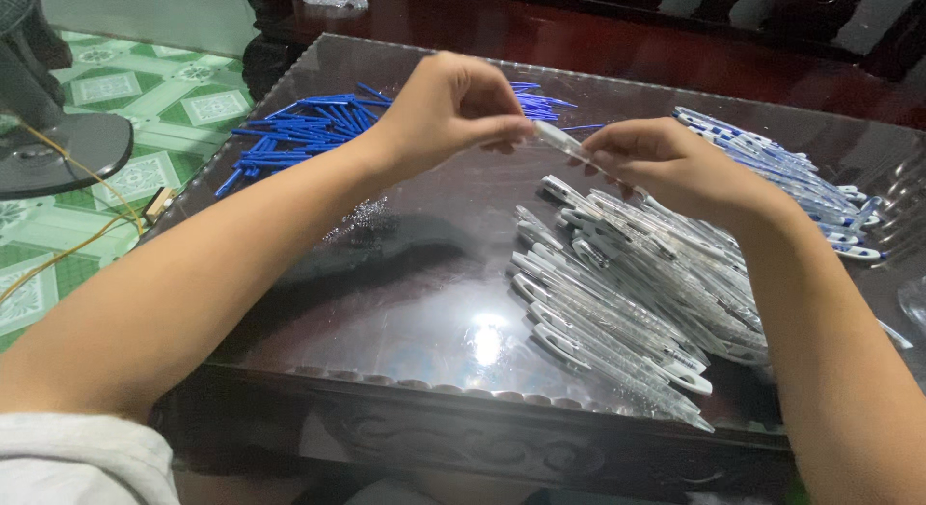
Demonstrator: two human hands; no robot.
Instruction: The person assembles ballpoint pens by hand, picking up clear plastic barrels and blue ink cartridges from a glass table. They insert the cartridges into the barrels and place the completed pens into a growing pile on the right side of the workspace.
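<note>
My left hand (449, 109) and my right hand (666, 163) meet above the middle of a dark glass-topped table (405, 273). Between them they hold one clear plastic pen barrel (561, 140), the left fingers pinching its near end and the right hand gripping the other end. Below my right hand lies a big heap of clear and white pen barrels (627, 293). Several blue pen parts (299, 134) are scattered at the far left of the table, behind my left wrist.
A row of assembled white-and-blue pens (791, 177) lies at the far right. A fan base (58, 148) with a yellow cord stands on the green tiled floor (183, 90) to the left. The carved wooden table edge (463, 418) is close to me.
</note>
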